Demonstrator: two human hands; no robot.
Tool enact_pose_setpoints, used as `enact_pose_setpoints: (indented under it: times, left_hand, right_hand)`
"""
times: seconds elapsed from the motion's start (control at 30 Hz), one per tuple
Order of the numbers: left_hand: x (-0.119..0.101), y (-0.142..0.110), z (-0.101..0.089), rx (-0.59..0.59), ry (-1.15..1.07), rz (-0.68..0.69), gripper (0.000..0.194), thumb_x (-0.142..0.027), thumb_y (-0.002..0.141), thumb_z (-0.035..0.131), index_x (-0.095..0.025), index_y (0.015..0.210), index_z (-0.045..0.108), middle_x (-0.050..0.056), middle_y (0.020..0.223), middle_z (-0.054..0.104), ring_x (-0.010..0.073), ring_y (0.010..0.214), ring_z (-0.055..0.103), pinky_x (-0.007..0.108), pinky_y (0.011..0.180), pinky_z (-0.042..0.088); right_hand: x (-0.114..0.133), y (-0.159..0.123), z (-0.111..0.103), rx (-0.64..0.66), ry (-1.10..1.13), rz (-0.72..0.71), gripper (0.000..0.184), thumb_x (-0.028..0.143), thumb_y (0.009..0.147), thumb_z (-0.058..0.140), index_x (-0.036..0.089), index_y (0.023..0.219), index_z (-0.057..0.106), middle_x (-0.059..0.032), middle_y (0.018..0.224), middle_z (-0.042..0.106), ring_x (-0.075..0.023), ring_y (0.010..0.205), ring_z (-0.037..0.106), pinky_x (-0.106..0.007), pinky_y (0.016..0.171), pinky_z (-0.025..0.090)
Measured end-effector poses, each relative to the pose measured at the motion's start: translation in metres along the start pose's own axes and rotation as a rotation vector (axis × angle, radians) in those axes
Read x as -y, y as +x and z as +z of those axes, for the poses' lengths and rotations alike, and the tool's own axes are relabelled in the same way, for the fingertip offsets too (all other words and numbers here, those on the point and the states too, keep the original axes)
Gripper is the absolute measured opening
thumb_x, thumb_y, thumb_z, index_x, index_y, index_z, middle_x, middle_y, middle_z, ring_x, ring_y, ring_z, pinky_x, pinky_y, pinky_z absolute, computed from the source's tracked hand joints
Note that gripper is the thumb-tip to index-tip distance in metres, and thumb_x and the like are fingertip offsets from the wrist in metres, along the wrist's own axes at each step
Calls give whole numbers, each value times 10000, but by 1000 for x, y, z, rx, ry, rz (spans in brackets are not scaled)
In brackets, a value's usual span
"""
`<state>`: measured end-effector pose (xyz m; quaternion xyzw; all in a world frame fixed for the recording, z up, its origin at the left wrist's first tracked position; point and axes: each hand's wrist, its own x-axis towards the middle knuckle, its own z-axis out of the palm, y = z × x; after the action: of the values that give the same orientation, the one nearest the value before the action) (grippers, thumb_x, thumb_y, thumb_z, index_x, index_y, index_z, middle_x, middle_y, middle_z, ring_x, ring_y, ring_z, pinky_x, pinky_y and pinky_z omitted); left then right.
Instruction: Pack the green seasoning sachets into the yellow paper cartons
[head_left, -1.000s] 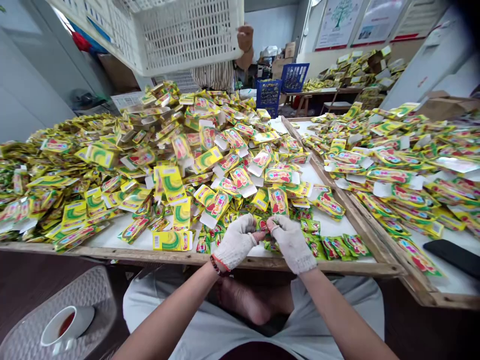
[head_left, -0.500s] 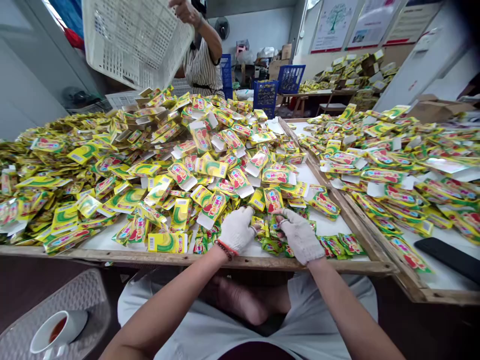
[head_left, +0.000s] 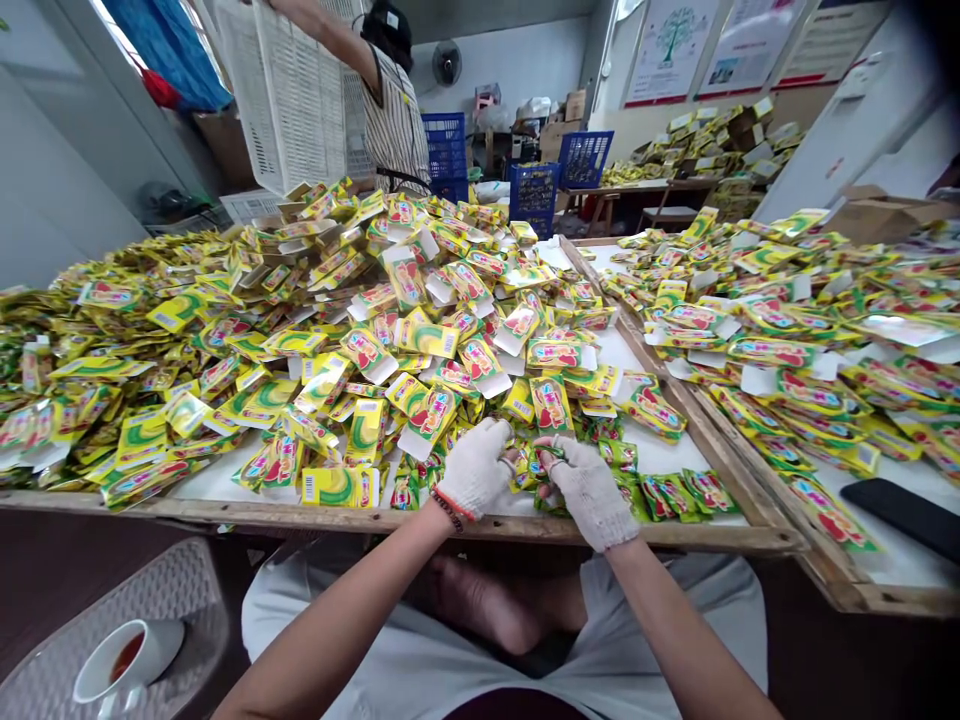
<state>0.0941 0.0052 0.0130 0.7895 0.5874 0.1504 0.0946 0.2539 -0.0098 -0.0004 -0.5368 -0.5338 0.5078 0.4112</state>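
My left hand (head_left: pixel 477 468), in a white knit glove with bare fingertips, hovers low over the table's front edge with its fingers curled; what they hold, if anything, is hidden. Facing it, my right hand (head_left: pixel 591 492) wears a matching glove and pinches a small green packet (head_left: pixel 553 452) between thumb and fingers. Several green packets (head_left: pixel 679 494) lie in a row just right of that hand. Behind both hands stands a flat yellow carton (head_left: pixel 551 404) with red and pink print, at the front of a large heap of yellow cartons (head_left: pixel 337 290).
A wooden rim (head_left: pixel 300 515) edges the white tabletop. On the adjoining table lie more cartons (head_left: pixel 772 350) and a black phone (head_left: pixel 904 515). A cup of tea (head_left: pixel 127 660) stands on a stool (head_left: pixel 180 590) at lower left. Across the heap, a person (head_left: pixel 397 110) holds a white crate (head_left: pixel 289 100).
My right hand has shifted slightly left and down, with a green packet now showing in its fingers. The other person has turned and moved the white crate, which now hangs more upright.
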Motion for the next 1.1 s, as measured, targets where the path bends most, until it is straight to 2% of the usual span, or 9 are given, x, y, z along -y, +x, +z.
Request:
enact_pose_setpoints:
  times: [0.13, 0.23, 0.37, 0.43, 0.53, 0.63, 0.8, 0.93, 1.1]
  left_hand:
    - [-12, 13, 7, 99, 65, 8, 225, -261, 762, 582, -195, 976, 571, 113, 1013, 595, 284, 945, 597, 391, 787, 448]
    - [-9, 16, 9, 113, 16, -7, 184, -222, 719, 603, -183, 897, 582, 106, 915, 607, 282, 885, 606, 379, 747, 445]
    - [1, 4, 2, 95, -78, -18, 148, -241, 729, 605, -206, 861, 549, 29, 818, 598, 188, 769, 581, 283, 662, 418]
    - [4, -3, -1, 41, -228, -53, 114, -254, 750, 596, -206, 816, 517, -14, 745, 564, 142, 701, 539, 247, 623, 394]
    - [6, -12, -1, -43, -695, -157, 183, -292, 745, 625, -193, 757, 472, -43, 671, 492, 99, 620, 468, 221, 585, 371]
    - [5, -16, 4, -31, -1079, -234, 275, -402, 746, 648, -187, 791, 482, -52, 635, 457, 74, 543, 416, 209, 528, 345]
    - [-3, -21, 15, -14, -1354, -243, 430, -396, 613, 788, -183, 813, 472, -82, 620, 422, 50, 530, 396, 189, 512, 339]
    - [-5, -21, 18, -9, -1418, -249, 435, -369, 597, 805, -175, 805, 477, -76, 638, 452, 53, 552, 431, 191, 533, 367]
    - [-2, -19, 11, -5, -1440, -235, 428, -369, 597, 811, -170, 811, 499, -66, 649, 502, 68, 583, 487, 203, 576, 405]
  right_hand:
    - [-6, 2, -6, -89, -159, -86, 222, 389, 779, 535, 213, 903, 585, -11, 728, 629, -170, 591, 609, -269, 492, 487]
    - [-10, 1, -16, -145, -265, -181, 204, 390, 773, 559, 203, 850, 578, -37, 806, 623, -192, 717, 605, -295, 596, 515]
    - [-7, -4, -16, -56, -79, -17, 189, 407, 800, 532, 236, 877, 507, -3, 783, 595, -157, 542, 592, -271, 453, 487]
    - [-3, -5, -9, -36, -30, 16, 180, 408, 804, 530, 247, 870, 489, 22, 719, 586, -135, 440, 557, -252, 388, 435]
    - [0, -4, 3, -20, -51, -28, 164, 409, 824, 509, 248, 851, 494, 55, 578, 542, -122, 356, 503, -234, 345, 360]
    - [-1, 0, 11, -26, -145, -95, 169, 412, 831, 509, 244, 848, 515, 64, 518, 514, -119, 326, 456, -243, 342, 344]
    - [-7, 3, 14, -110, -378, -270, 144, 364, 868, 445, 245, 827, 514, -32, 726, 642, -184, 591, 604, -289, 542, 468]
    - [-12, 3, 12, -159, -555, -349, 159, 381, 881, 444, 238, 867, 513, -76, 829, 660, -240, 785, 634, -347, 717, 479]
    - [-10, 5, 12, -206, -381, -357, 258, 412, 837, 547, 206, 992, 540, -102, 973, 670, -237, 882, 635, -350, 783, 494]
